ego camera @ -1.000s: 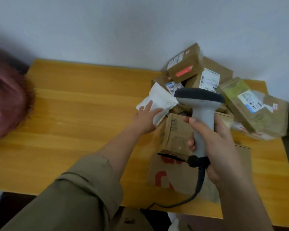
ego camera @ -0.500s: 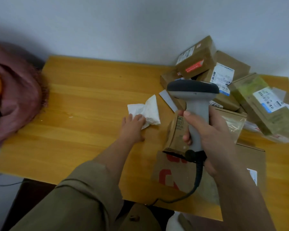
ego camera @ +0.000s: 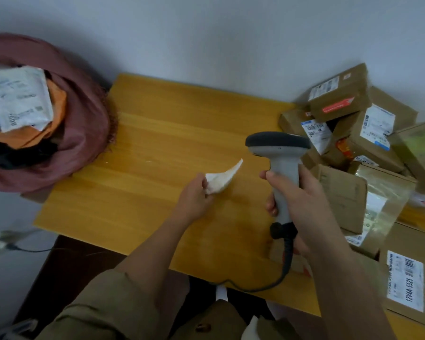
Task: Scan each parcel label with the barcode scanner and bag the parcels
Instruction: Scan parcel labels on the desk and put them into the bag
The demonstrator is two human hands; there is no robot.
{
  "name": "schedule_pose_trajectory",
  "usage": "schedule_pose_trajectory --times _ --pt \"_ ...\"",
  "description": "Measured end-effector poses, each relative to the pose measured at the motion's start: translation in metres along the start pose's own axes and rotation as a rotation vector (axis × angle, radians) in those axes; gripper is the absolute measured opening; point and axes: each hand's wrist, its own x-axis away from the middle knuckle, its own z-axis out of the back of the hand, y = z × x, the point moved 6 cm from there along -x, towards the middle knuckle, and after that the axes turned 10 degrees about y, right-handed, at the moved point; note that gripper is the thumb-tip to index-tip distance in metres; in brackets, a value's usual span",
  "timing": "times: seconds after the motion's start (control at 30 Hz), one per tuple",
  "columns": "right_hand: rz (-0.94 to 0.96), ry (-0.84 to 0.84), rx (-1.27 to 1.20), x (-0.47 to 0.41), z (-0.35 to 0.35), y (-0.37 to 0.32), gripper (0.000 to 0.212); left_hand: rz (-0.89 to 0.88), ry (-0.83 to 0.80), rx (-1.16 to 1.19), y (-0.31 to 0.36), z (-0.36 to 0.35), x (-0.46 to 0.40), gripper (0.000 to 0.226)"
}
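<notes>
My left hand grips a small white soft parcel and holds it just above the middle of the wooden table. My right hand grips the handle of the grey barcode scanner, upright, with its dark head to the right of the parcel. A dark red cloth bag stands open at the table's left end and holds white and orange parcels. A pile of brown labelled boxes fills the table's right side.
The scanner's black cable loops over the table's front edge. A flat box with a white label lies at the near right. A grey wall stands behind the table. A plug and cord lie on the floor at the left.
My left hand has pulled the white parcel off the pile and carried it left, lifting it off the table. The view has swung left, so the open bag now shows.
</notes>
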Motion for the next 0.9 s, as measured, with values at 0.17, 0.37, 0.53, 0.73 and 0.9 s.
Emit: schedule_pose_trajectory --times 0.17,0.37,0.53,0.73,0.9 --pt "-0.016 -0.017 -0.005 0.009 -0.038 0.008 0.008 0.452 0.169 0.492 -0.045 0.046 0.007 0.025" --pt "-0.051 -0.041 0.049 0.008 -0.07 0.024 0.009 0.228 0.161 -0.228 -0.077 0.047 0.016 0.068" --pt "-0.086 -0.052 0.114 0.0 -0.08 0.041 0.009 -0.167 -0.058 -0.415 -0.058 -0.006 -0.001 0.059" --pt "-0.148 0.001 0.155 -0.022 -0.08 0.062 0.009 -0.147 -0.193 -0.54 -0.075 -0.044 -0.005 0.07" --pt "-0.191 -0.007 0.148 -0.038 -0.092 0.067 0.009 -0.133 -0.21 -0.567 -0.077 -0.048 -0.01 0.078"
